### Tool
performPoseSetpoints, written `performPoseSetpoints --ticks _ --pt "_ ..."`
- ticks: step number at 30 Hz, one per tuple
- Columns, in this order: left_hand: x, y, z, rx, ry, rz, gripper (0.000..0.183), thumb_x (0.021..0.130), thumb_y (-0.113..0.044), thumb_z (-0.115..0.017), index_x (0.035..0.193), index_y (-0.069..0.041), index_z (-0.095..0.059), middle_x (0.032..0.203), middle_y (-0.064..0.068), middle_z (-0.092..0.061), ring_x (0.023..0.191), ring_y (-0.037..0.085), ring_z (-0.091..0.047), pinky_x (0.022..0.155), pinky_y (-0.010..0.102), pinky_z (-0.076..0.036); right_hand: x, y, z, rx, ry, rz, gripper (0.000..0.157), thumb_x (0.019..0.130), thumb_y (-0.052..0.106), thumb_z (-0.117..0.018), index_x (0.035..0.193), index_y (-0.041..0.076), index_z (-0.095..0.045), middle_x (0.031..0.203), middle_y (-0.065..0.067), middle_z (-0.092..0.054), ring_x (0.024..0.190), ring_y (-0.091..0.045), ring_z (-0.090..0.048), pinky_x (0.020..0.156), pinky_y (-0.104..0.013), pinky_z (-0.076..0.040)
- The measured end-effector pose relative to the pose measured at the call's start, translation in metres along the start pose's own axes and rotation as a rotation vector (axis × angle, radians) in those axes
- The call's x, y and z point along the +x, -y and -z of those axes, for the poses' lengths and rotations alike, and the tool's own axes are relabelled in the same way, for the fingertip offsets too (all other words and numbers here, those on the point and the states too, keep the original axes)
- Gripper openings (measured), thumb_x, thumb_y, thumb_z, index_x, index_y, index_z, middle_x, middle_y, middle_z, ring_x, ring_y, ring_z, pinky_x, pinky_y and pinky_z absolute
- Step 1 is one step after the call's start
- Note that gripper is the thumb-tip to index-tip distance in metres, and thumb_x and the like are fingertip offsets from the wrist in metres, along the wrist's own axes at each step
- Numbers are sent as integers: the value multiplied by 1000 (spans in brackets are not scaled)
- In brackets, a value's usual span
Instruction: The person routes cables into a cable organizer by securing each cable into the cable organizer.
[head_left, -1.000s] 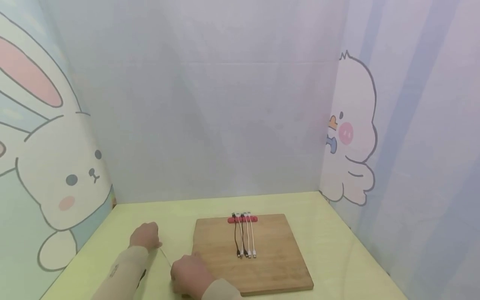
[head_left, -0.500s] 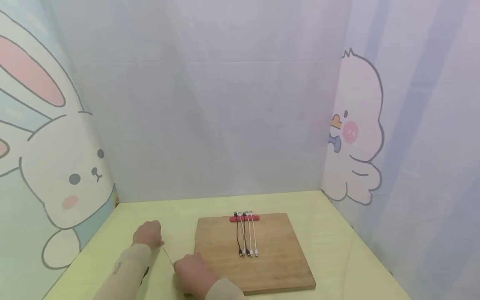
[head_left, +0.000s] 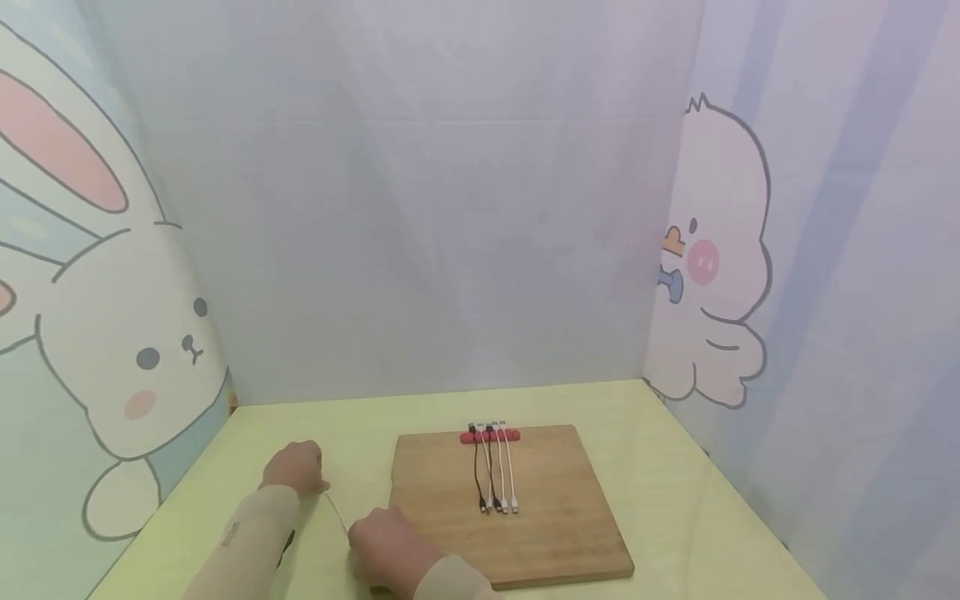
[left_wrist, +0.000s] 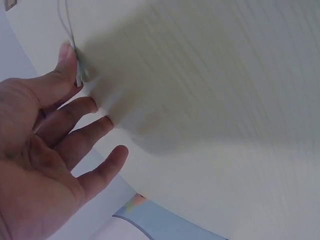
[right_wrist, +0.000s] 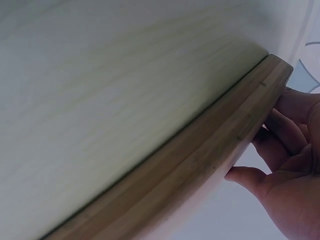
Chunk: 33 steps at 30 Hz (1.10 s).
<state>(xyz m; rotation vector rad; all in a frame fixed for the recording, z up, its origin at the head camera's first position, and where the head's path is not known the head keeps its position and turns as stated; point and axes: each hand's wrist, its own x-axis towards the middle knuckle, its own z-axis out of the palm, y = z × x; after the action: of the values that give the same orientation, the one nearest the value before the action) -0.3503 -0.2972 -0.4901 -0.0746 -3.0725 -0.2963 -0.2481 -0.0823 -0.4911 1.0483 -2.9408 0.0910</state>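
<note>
A thin white cable [head_left: 337, 510] stretches between my two hands, left of the wooden board. My left hand [head_left: 296, 468] pinches its far end between thumb and index finger; the left wrist view shows this cable end [left_wrist: 78, 75] at the thumb, other fingers loosely bent. My right hand [head_left: 392, 546] has curled fingers at the near end, beside the board's left edge. In the right wrist view the board's side [right_wrist: 200, 160] hides part of that hand [right_wrist: 292, 155], and the cable is out of sight there.
On the wooden board [head_left: 558, 517], a red cable holder [head_left: 466, 437] lies near the far edge. Several short cables, black [head_left: 477, 475] and white [head_left: 512, 475], run from it toward the person. The pale yellow table [head_left: 690, 517] is bounded by curtains with cartoon animals.
The head view has shifted slightly. Both hands stay nearly in place, and the cable between them bows a little more than before.
</note>
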Motion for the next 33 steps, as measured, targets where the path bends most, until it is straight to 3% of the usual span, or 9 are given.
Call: performPoseSetpoints --ticks 9,14,17,22,27,30,32,33 --pt "-3 -4 10 -21 73 23 27 74 -19 -83 82 -6 -61 69 2 -61 64 19 -53 64 39 -50 -2 -4 1 67 10 39 13 79 24 -75 67 28 -72 55 14 -51 58 -7 -42 71 -24 -34" --pt "-4 -3 9 -18 68 0 26 74 -18 -84 82 -5 -62 70 2 -61 65 18 -53 64 39 -51 -4 -6 4 164 79 11 7 79 20 -75 80 27 -77 59 11 -52 58 -9 -44 62 -22 -35" --pt "-4 -1 7 -21 58 -13 25 73 -17 -84 79 -8 -61 68 1 -60 64 18 -52 63 37 -49 -6 -6 6 150 89 8 7 79 19 -73 74 24 -73 57 8 -51 56 -10 -44 58 -21 -35" --pt "-3 -2 5 -5 37 -49 25 74 -15 -82 77 -8 -58 68 1 -58 62 18 -52 60 36 -46 -7 -8 7 48 22 61 30 76 21 -74 54 21 -54 49 8 -40 53 -9 -38 65 -23 -33" --pt "-3 -1 4 -12 45 -45 25 74 -16 -83 76 -8 -59 68 1 -60 62 17 -53 59 34 -47 -7 -9 6 -12 0 110 36 76 23 -73 50 21 -48 46 9 -33 53 -8 -34 63 -25 -31" --pt "-4 1 3 -18 47 -35 25 74 -16 -83 74 -9 -59 67 1 -60 62 17 -52 58 34 -46 -6 -9 2 2 20 102 24 78 27 -75 58 26 -62 51 13 -44 58 -7 -39 71 -27 -36" --pt "-4 3 2 -21 45 -34 25 74 -16 -83 73 -9 -59 67 1 -59 61 18 -52 58 34 -45 -6 -8 0 26 44 85 5 79 31 -75 75 31 -74 60 18 -56 63 -6 -42 80 -29 -40" --pt "-5 3 2 -17 39 -35 25 74 -16 -83 73 -9 -59 67 1 -58 61 18 -51 57 34 -44 -6 -9 -1 39 51 84 4 80 32 -75 83 34 -76 64 19 -59 66 -5 -44 82 -30 -40"
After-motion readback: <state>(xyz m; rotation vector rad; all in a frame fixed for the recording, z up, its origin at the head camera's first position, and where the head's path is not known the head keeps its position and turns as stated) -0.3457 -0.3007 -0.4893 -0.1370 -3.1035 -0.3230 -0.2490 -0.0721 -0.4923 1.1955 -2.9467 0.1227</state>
